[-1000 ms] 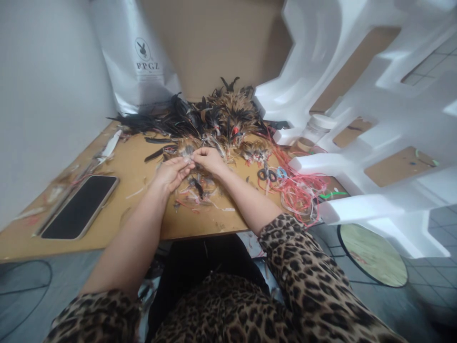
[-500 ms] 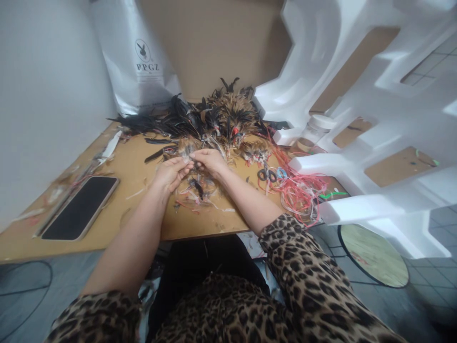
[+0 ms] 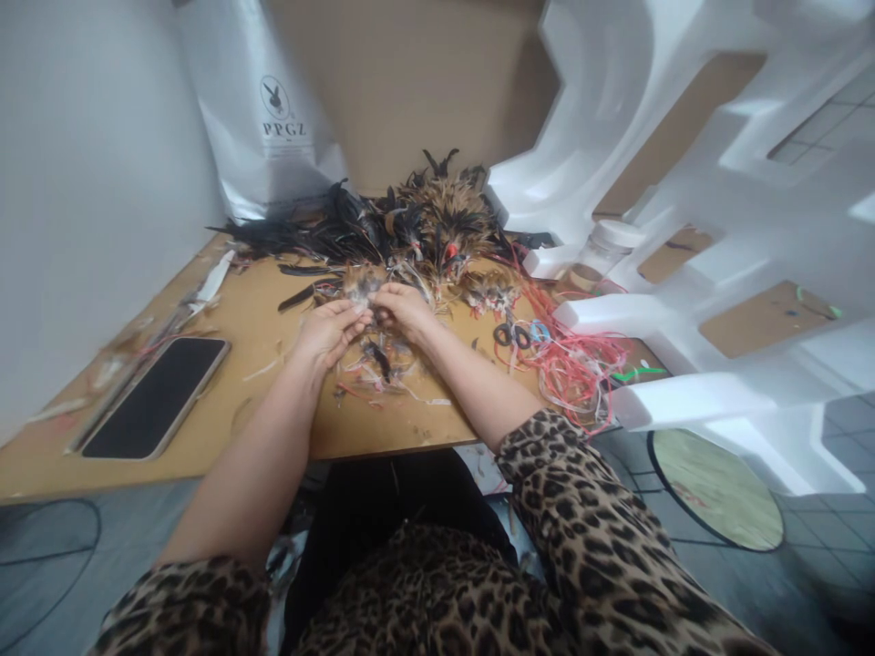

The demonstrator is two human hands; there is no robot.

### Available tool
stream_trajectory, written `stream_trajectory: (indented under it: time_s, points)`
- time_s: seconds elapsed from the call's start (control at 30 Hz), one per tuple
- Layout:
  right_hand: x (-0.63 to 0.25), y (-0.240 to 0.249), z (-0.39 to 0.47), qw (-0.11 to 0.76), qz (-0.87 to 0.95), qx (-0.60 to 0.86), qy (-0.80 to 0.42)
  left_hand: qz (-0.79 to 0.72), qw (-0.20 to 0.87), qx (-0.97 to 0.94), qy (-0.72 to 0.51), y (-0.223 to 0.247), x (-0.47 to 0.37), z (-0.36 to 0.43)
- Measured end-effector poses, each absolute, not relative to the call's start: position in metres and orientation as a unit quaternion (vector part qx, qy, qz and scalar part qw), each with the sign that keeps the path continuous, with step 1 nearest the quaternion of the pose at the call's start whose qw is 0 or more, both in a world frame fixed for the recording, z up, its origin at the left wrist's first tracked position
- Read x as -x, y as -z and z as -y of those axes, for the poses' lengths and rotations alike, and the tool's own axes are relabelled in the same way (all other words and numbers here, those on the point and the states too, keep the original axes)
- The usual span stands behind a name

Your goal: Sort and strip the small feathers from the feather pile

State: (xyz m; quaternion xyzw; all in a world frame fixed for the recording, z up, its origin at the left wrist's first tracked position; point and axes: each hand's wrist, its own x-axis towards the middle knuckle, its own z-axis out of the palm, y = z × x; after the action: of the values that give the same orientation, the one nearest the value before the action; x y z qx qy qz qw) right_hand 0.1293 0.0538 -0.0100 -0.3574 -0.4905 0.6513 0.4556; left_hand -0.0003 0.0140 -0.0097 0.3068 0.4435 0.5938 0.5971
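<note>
My left hand (image 3: pixel 333 330) and my right hand (image 3: pixel 403 308) meet over the middle of the table, thumbs and fingers pinched close together. Between them is a small tuft of brown and grey feathers (image 3: pixel 365 282), its base hidden by my fingertips. Just below the hands lie loose dark feathers (image 3: pixel 377 357) and scraps of string. Behind, a large heap of black and brown feathers (image 3: pixel 451 210) is spread along the back. A small brown feather bundle (image 3: pixel 490 290) rests to the right of my right hand.
Scissors (image 3: pixel 511 335) lie right of centre, beside a tangle of pink string (image 3: pixel 581 369). A phone (image 3: pixel 157 398) is at the left. White foam packing (image 3: pixel 656 401) and a clear jar (image 3: pixel 612 244) stand at the right. A silvery bag (image 3: pixel 266 173) leans at the back left.
My hands have shifted very slightly to the right, and more of the feather tuft shows above the fingertips. The things on the table stay where they were.
</note>
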Motion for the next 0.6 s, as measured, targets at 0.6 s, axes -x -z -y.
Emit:
stream_trajectory:
  time_s: [0.6]
  points:
    - [-0.127,0.007,-0.051,0.48,0.538,0.408,-0.561,-0.454,0.557,-0.313,-0.62,0.015,0.002,-0.018]
